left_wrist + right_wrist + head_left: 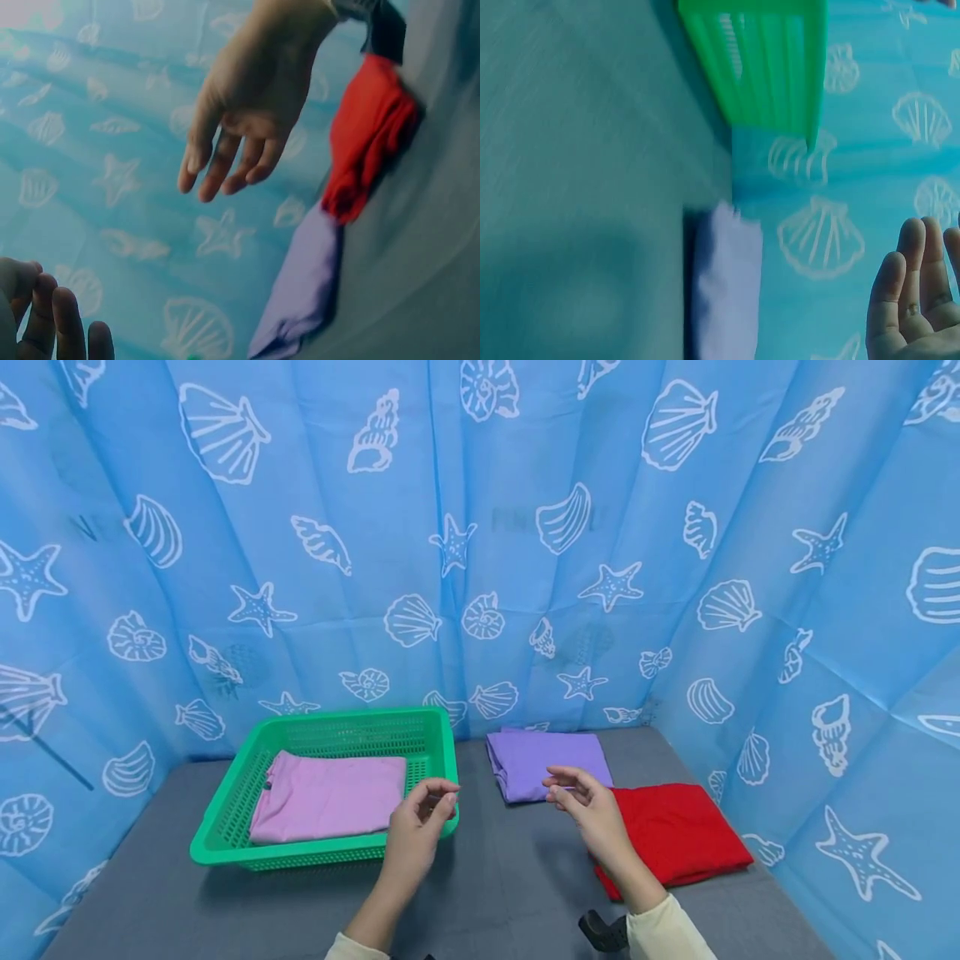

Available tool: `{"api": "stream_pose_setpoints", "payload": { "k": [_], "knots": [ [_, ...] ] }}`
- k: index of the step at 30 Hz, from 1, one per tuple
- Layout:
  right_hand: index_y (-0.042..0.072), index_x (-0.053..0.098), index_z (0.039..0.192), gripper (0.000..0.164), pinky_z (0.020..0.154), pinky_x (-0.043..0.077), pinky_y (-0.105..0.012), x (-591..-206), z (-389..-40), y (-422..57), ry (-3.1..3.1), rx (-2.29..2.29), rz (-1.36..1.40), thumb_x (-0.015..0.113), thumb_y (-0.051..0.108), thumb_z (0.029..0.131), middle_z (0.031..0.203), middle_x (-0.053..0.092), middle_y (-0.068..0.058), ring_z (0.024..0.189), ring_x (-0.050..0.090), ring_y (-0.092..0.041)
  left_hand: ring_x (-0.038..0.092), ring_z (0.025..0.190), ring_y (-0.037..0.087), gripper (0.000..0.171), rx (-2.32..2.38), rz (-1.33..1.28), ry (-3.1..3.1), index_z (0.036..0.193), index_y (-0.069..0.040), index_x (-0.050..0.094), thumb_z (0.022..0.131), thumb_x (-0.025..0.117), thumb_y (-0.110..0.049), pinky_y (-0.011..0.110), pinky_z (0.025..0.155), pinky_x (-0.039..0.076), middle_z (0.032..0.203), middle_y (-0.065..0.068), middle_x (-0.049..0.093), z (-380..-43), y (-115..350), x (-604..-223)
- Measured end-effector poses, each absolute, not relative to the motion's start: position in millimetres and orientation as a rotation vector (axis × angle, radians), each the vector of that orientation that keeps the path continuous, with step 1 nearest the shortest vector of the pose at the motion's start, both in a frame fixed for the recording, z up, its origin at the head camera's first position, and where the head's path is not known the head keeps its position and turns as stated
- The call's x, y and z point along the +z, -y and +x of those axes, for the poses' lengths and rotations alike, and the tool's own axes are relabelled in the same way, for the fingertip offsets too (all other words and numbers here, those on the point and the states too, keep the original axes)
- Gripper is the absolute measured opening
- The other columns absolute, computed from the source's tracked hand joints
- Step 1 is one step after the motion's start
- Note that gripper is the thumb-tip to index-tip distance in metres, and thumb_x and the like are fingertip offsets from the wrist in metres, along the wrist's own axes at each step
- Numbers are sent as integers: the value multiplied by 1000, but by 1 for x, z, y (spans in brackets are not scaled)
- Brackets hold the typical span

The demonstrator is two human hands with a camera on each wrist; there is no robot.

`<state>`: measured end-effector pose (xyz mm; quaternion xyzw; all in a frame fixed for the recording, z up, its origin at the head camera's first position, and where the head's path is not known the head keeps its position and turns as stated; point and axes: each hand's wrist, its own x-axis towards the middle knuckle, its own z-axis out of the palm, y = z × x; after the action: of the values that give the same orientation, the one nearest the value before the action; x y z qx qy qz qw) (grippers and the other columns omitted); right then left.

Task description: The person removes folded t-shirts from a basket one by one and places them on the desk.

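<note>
Folded pink cloth (330, 797) lies inside a green plastic basket (444, 735) on the left. My left hand (420, 827) hovers by the basket's right front corner, fingers loosely bent and holding nothing. On the right, my right hand (592, 818) is raised between a folded purple cloth (547, 760) and a folded red cloth (678, 831), its fingers relaxed around nothing. In the left wrist view the right hand (251, 112) hangs in the air, apart from the red cloth (367, 142). The right wrist view shows loosely spread fingers (889, 292) beside the purple cloth (727, 292).
A grey cloth-covered table (495, 877) carries the basket and the folded cloths. Blue curtain (450, 527) with white shell and starfish prints closes off the back and both sides. A black strap (603, 933) sits at the right wrist.
</note>
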<state>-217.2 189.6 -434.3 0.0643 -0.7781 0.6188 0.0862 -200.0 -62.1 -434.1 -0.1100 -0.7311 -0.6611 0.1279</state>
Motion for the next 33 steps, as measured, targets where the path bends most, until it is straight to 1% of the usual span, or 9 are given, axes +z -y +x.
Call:
{"api": "stream_pose_setpoints", "payload": {
  "k": [3,7,11,16,18,21,25,27,33],
  "knots": [
    [2,60,128,34,86,56,-26,-431,-225,-170,2283,1883,250,63,8,95,123,64,-17,102,67,-31,64,85,18,21,-1951,-228,2095,111,-7,65,99,60,-22,29,77,55,98,9,64,-204,80,-427],
    [2,59,129,34,87,57,-34,-425,-239,-142,2234,1930,334,63,6,95,126,61,-19,105,65,-33,64,87,11,22,-1958,-136,2036,114,-3,63,100,57,-19,23,82,55,102,5,61,-210,107,-418],
    [3,53,135,40,86,57,-36,-420,-252,-114,2219,1989,406,60,4,96,122,61,-22,105,65,-35,64,89,8,26,-1869,-115,2074,118,-2,61,101,57,-21,19,84,54,107,6,61,-216,136,-415],
    [9,44,144,47,96,52,-43,-416,-259,-80,2356,1956,520,57,12,100,126,59,-21,115,60,-35,60,97,-2,35,-1691,-73,2245,127,-6,58,102,53,-30,11,86,49,121,7,58,-219,173,-418],
    [14,43,145,47,98,50,-46,-417,-258,-69,2438,1914,552,57,19,100,130,58,-17,121,57,-33,59,102,-1,38,-1607,-43,2320,130,-7,56,103,50,-33,12,88,48,127,7,57,-218,187,-421],
    [17,44,145,48,99,49,-49,-419,-258,-52,2510,1896,587,58,24,100,135,53,-15,126,53,-33,61,112,14,40,-1467,-5,2423,133,-9,54,104,48,-36,27,94,51,132,9,56,-217,206,-425],
    [17,45,144,48,97,49,-51,-420,-258,-31,2579,1923,558,59,25,99,137,52,-16,127,53,-36,53,124,40,42,-1333,-29,2495,135,-7,52,104,48,-34,57,101,44,137,18,50,-221,227,-429],
    [15,45,144,51,97,48,-52,-419,-259,-22,2628,1944,517,61,26,98,138,53,-19,126,53,-36,47,127,46,43,-1299,-56,2505,137,-5,50,104,49,-32,64,101,40,139,22,46,-225,238,-431],
    [9,41,147,59,98,46,-56,-420,-266,0,2770,1988,344,64,24,95,140,50,-23,126,53,-37,41,128,51,50,-1166,-93,2568,143,-1,41,103,52,-29,68,97,38,141,28,40,-239,262,-434]
  ]
}}
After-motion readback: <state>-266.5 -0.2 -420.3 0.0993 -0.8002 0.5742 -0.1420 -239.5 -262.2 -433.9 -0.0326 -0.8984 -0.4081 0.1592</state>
